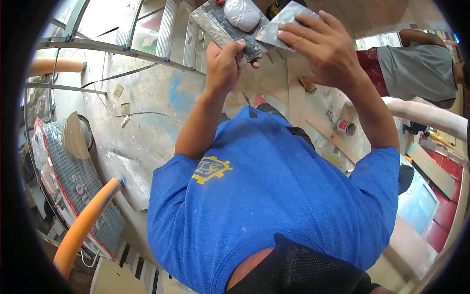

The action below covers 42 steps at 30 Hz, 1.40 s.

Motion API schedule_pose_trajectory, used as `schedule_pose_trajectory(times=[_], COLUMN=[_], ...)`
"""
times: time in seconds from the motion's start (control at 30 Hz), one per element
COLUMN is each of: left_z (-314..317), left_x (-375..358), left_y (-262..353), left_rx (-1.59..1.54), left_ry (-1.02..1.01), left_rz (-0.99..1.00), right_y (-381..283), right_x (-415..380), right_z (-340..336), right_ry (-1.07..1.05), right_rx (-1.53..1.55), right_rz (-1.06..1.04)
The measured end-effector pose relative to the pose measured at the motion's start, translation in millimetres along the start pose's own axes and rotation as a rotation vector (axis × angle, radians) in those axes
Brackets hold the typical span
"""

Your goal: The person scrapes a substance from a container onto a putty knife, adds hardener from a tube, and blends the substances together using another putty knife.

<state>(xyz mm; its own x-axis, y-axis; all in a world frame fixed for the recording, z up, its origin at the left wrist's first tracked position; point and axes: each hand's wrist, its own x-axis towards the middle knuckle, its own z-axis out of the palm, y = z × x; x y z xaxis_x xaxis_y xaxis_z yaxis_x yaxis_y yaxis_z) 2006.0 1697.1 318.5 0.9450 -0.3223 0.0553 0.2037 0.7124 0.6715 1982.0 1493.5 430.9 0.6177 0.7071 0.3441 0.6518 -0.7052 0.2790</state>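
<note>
My left hand (pixel 226 62) grips the lower edge of a smeared flat mixing board (pixel 214 23), thumb on top. On that board sits a smooth mound of white putty (pixel 243 15), with a small red dab (pixel 220 2) beside it at the top edge of the view. A thin grey rectangular putty spreader (pixel 280 30) is in my right hand (pixel 329 49), fingers laid flat along its face. The spreader's near corner overlaps the board's right side, close to the putty.
An aluminium ladder (pixel 166 32) stands at upper left. Orange curved tubes (pixel 88 225) rise on the left. A person in a grey shirt (pixel 416 71) is at the right, near a paint can (pixel 345 127) on the floor. A cable (pixel 142 113) crosses the stained floor.
</note>
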Motion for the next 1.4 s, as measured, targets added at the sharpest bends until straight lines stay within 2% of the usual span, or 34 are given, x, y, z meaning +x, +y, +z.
schedule_pose_trajectory(times=[0.07, 0.17, 0.2, 0.33, 0.43, 0.47, 0.57, 0.6, 0.7, 0.83, 0.87, 0.97, 1.0, 1.1, 1.13, 1.23, 1.37, 1.4], left_z=[7.8, 23.8, 31.7, 62.7, 90.6, 97.3, 109.9, 115.6, 117.7, 115.6, 114.3, 114.6, 116.2, 113.7, 112.3, 111.9, 112.9, 112.5], left_x=[11.1, 25.3, 31.1, 56.8, 72.0, 78.3, 87.4, 90.8, 98.4, 108.1, 109.3, 113.6, 113.7, 114.7, 116.8, 114.7, 121.2, 122.2], left_y=[-9.4, -27.2, -33.6, -66.8, -93.0, -101.6, -123.7, -129.8, -144.8, -151.5, -154.2, -160.2, -161.7, -167.7, -169.1, -167.9, -170.7, -173.2], left_rx=[-0.002, -0.068, -0.082, -0.059, -0.006, -0.003, -0.013, -0.020, -0.003, -0.069, -0.061, -0.060, -0.072, -0.055, -0.043, -0.087, -0.080, -0.061], left_ry=[0.013, 0.061, 0.083, 0.124, 0.110, 0.093, 0.087, 0.094, 0.095, 0.110, 0.112, 0.130, 0.139, 0.119, 0.103, 0.139, 0.139, 0.125], left_rz=[0.004, -0.007, -0.004, -0.009, 0.018, 0.035, 0.105, 0.128, 0.107, 0.058, 0.049, 0.052, 0.051, 0.055, 0.063, -0.024, -0.024, -0.023], right_y=[19.9, 56.7, 63.6, 118.0, 136.9, 147.2, 176.4, 180.2, 186.0, 205.6, 204.3, 214.1, 217.1, 210.3, 210.4, 221.5, 224.7, 226.6], right_x=[-7.1, -22.2, -30.3, -55.7, -58.1, -64.7, -81.1, -85.7, -90.1, -93.7, -94.9, -91.8, -93.7, -95.9, -96.8, -105.1, -115.5, -116.3], right_z=[-5.5, 1.0, 6.6, -1.9, -18.8, -20.6, -13.7, -2.9, -10.0, 0.1, 6.0, -7.4, 0.1, 6.1, 2.1, 6.4, 12.6, 14.9], right_ry=[-0.056, 0.085, 0.043, 0.100, -0.026, -0.029, 0.046, 0.068, -0.047, -0.031, -0.043, -0.086, 0.015, -0.120, -0.112, 0.001, -0.070, -0.029], right_rx=[-0.035, -0.015, 0.046, -0.053, 0.060, -0.018, 0.039, 0.064, 0.004, 0.113, 0.070, 0.025, 0.035, 0.107, 0.031, 0.038, 0.098, 0.122], right_rz=[0.007, -0.028, -0.069, -0.036, -0.129, -0.152, -0.057, -0.086, -0.199, -0.084, -0.190, -0.115, -0.090, -0.228, -0.258, -0.069, -0.118, -0.075])
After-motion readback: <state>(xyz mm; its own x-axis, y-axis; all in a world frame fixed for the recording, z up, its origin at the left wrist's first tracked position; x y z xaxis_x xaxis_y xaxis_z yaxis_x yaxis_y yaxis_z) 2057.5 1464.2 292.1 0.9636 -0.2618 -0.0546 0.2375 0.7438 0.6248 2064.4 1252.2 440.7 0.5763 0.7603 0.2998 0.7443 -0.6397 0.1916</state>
